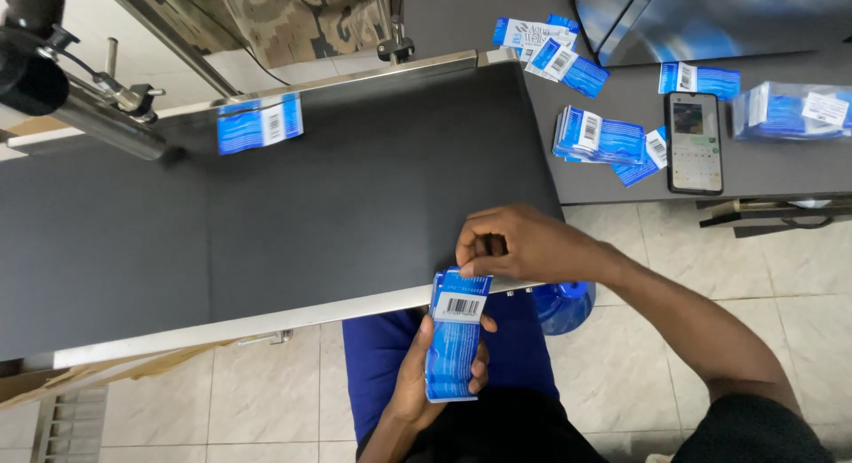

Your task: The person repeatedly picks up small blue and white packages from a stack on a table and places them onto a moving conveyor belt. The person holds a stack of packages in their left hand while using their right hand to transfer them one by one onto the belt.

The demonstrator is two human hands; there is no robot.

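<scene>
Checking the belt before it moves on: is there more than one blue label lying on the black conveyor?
No, only one blue label lies on the black conveyor; the other loose labels sit on the grey table.

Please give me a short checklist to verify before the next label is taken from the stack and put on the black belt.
1. Left hand holds the stack of blue labels firmly: ok.
2. Right hand pinches the stack's top edge: ok.
3. Only one label is pinched: cannot tell.
4. Black belt has free space near the hands: ok.
5. Label on the belt lies far away, at the far edge: ok.
6. Phone and loose labels are off the belt, on the grey table: ok.
</scene>
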